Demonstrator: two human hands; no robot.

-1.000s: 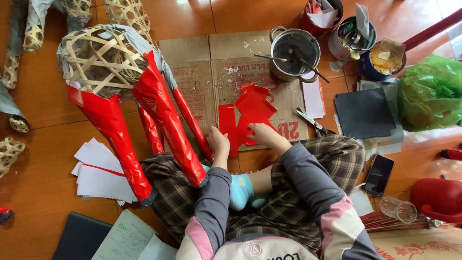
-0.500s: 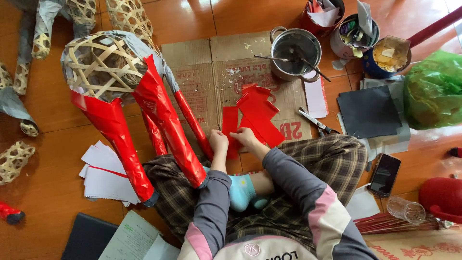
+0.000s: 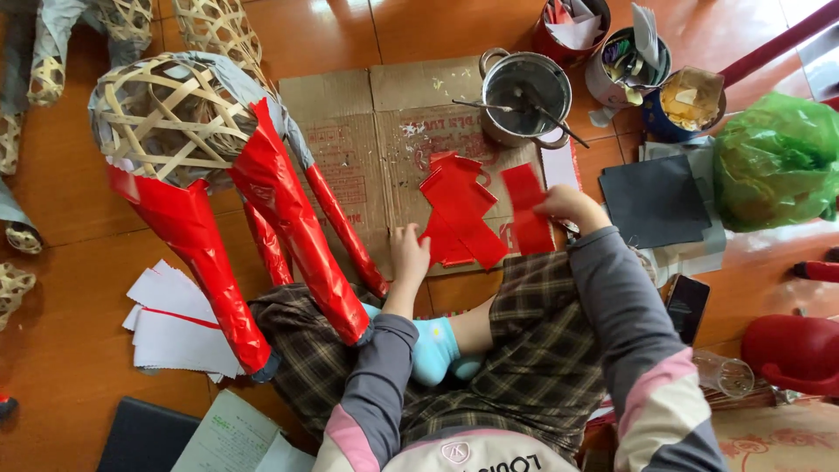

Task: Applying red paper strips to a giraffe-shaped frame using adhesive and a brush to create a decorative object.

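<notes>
While a red paper strip is pinched at its edge by the closed right hand, a stack of red paper pieces is kept flat on the cardboard sheet by the left hand, fingers spread open. A metal pot is seen just beyond, a bamboo frame to the left.

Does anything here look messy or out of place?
Mostly tidy craft clutter. White flecks and smears mark the cardboard sheet near the metal pot, and the white paper stack on the floor is fanned askew.
</notes>
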